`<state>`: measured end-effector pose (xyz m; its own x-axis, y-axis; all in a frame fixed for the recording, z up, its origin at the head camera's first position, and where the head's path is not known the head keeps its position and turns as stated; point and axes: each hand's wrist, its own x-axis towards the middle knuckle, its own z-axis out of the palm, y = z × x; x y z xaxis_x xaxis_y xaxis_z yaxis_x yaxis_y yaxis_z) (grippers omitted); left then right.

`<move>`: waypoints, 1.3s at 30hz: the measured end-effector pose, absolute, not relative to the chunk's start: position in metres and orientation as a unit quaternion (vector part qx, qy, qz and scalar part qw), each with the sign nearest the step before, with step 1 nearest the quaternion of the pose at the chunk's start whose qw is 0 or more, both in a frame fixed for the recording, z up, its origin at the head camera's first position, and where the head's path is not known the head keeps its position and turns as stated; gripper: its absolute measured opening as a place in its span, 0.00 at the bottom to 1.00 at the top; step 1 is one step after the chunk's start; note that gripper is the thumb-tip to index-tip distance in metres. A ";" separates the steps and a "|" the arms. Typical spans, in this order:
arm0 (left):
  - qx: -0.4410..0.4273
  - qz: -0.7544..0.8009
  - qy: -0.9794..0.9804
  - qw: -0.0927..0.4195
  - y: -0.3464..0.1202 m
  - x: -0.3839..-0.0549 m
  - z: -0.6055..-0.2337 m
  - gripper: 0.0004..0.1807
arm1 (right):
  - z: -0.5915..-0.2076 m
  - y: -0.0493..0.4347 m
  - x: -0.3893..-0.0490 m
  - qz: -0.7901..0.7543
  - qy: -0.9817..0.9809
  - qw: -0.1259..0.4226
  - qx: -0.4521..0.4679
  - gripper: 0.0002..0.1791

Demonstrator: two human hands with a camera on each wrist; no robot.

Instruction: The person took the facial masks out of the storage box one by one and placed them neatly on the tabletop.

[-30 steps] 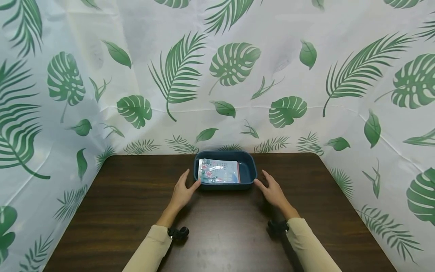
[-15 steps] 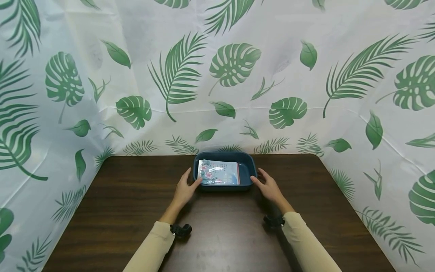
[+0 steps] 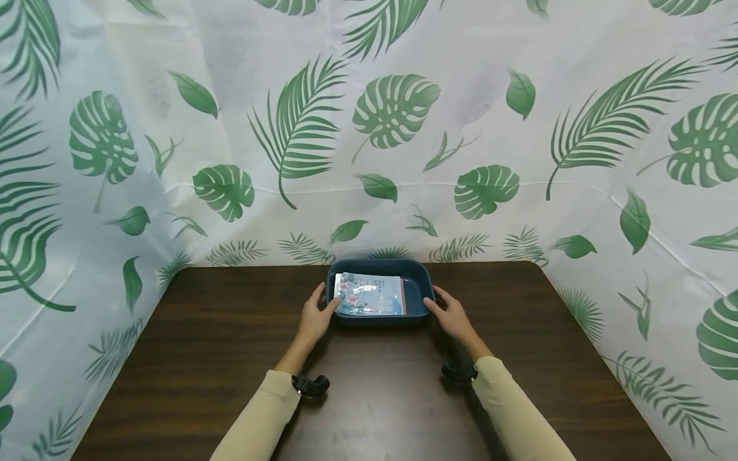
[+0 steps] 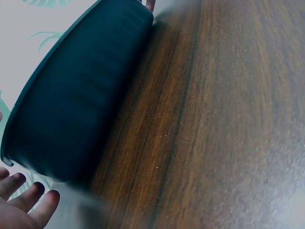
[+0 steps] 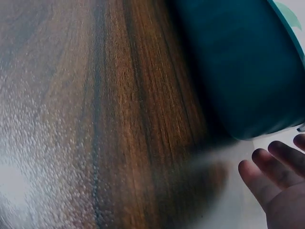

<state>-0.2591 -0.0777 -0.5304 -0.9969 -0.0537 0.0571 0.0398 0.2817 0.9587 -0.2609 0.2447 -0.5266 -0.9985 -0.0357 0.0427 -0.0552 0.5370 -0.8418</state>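
A dark blue rectangular bin [image 3: 380,320] sits at the table's far edge, before the patterned cloth. Inside it, toward the left, lie flat sachets [image 3: 369,294] in a pale blue wrapper with pink flowers; how many is unclear. My left hand [image 3: 314,320] is at the bin's left end, thumb over the near left corner of the rim. At the right end, my right hand [image 3: 453,318] has its thumb at the near right corner. Both wrist views show the fingers loosely extended beside the end walls with a small gap; the thumbs are mostly out of those views.
The dark brown wooden table [image 3: 375,397] stretches from the bin toward me. A white cloth [image 3: 415,211] with green leaves hangs right behind the bin and along both sides. Each wrist wears a black strap device, the left one [image 3: 310,386] and the right one [image 3: 458,372].
My hands have closed in on the bin's two ends, the right one moving left and the left one slightly inward. The bin keeps its place on the table; the whole view has shifted slightly.
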 end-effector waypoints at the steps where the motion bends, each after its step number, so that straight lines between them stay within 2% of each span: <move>1: 0.008 -0.602 -0.797 0.041 -0.077 -0.259 -0.531 0.35 | -0.527 0.244 -0.260 0.486 -0.874 0.012 0.028 0.32; 9: 0.021 -0.625 -0.779 0.038 -0.074 -0.259 -0.534 0.31 | -0.525 0.241 -0.258 0.519 -0.855 0.013 0.019 0.29; 16: 0.026 -0.621 -0.783 0.026 -0.078 -0.257 -0.532 0.30 | -0.519 0.232 -0.257 0.560 -0.829 0.003 0.008 0.27; 24: 0.026 -0.623 -0.781 0.020 -0.081 -0.255 -0.528 0.30 | -0.523 0.227 -0.259 0.567 -0.823 0.017 -0.001 0.26; 39: 0.032 -0.618 -0.785 0.030 -0.107 -0.238 -0.519 0.29 | -0.513 0.206 -0.243 0.553 -0.832 0.027 0.035 0.26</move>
